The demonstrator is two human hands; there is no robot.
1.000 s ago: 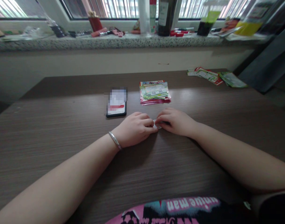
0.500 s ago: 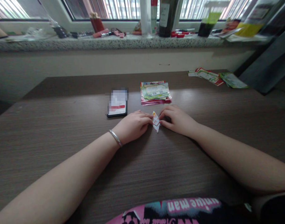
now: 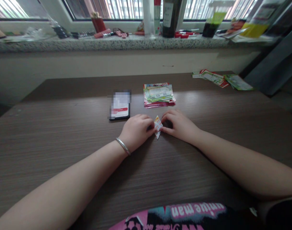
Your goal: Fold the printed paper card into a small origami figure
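Note:
Between my two hands is a small folded piece of printed paper (image 3: 157, 125), diamond-shaped, white with orange and red print, low over the table. My left hand (image 3: 139, 130), a silver bangle at its wrist, pinches the paper's left edge between thumb and curled fingers. On the opposite side my right hand (image 3: 178, 123) grips the right edge with thumb and fingertips. The fingertips cover parts of both edges. Just beyond the paper lies a stack of colourful printed papers (image 3: 159, 95).
A phone (image 3: 120, 105) with a lit, partly blurred screen lies left of the stack. More printed papers (image 3: 215, 78) are spread at the table's far right corner. Bottles (image 3: 170, 19), cups and small items crowd the granite windowsill (image 3: 126, 44) behind the brown table (image 3: 52, 127).
The folded paper has shifted slightly left and toward me. My left fingers have curled in more, and the left wrist has turned a little. My right hand has moved slightly left.

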